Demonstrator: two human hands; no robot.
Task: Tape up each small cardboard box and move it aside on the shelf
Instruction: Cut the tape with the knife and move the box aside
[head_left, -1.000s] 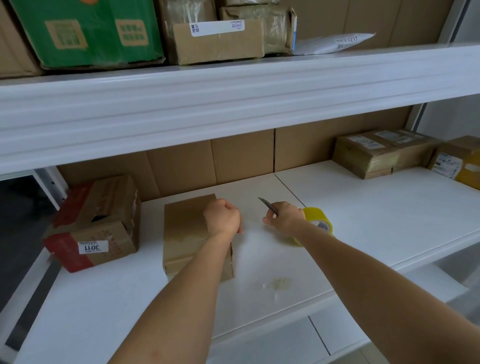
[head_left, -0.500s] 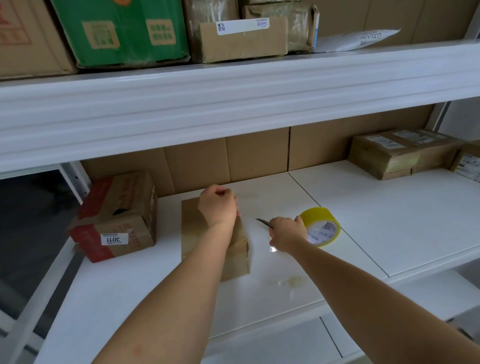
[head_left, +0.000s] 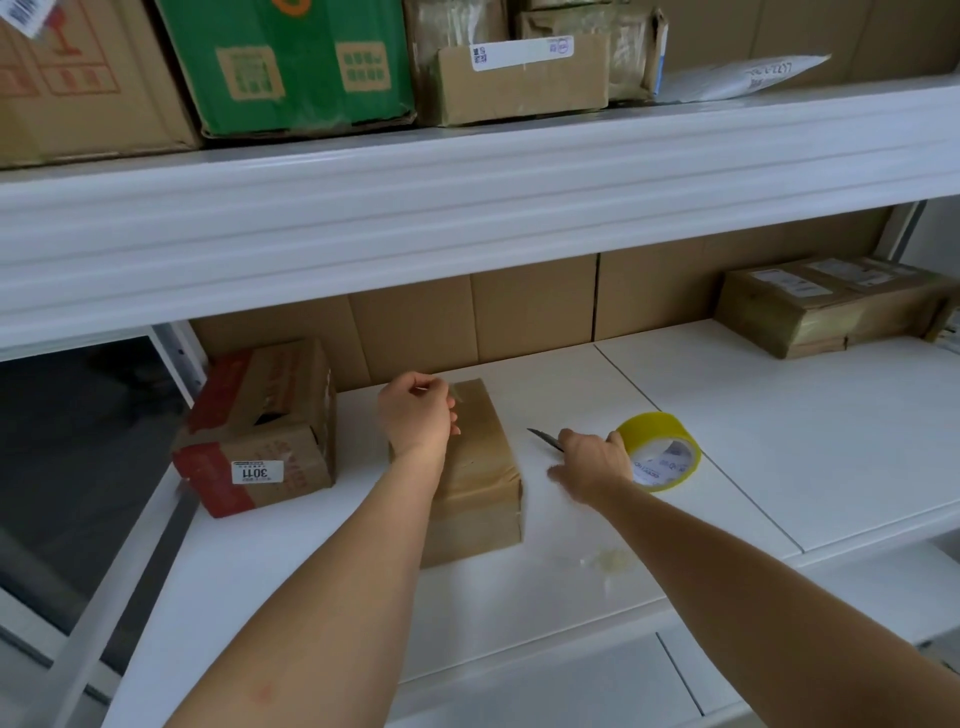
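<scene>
A small brown cardboard box (head_left: 480, 467) lies on the white shelf (head_left: 597, 519) in front of me, with clear tape over its top. My left hand (head_left: 415, 415) hovers over the box's far left part, fingers curled and pinching a loose end of clear tape (head_left: 457, 391). My right hand (head_left: 592, 460) is to the right of the box and grips a small knife (head_left: 544, 439), blade pointing left toward the box. A yellow tape roll (head_left: 662, 449) lies on the shelf just right of that hand, touching its fingers.
A red and brown carton (head_left: 260, 426) labelled 3011 stands left of the box. Taped parcels (head_left: 831, 304) sit at the back right. A crumpled tape scrap (head_left: 610, 561) lies near the shelf's front edge. The upper shelf (head_left: 467, 171) overhangs, loaded with cartons.
My left hand has moved from the box's right edge to its far left part, pulling the tape end along. My right hand with the knife drew away from the box, beside the tape roll.
</scene>
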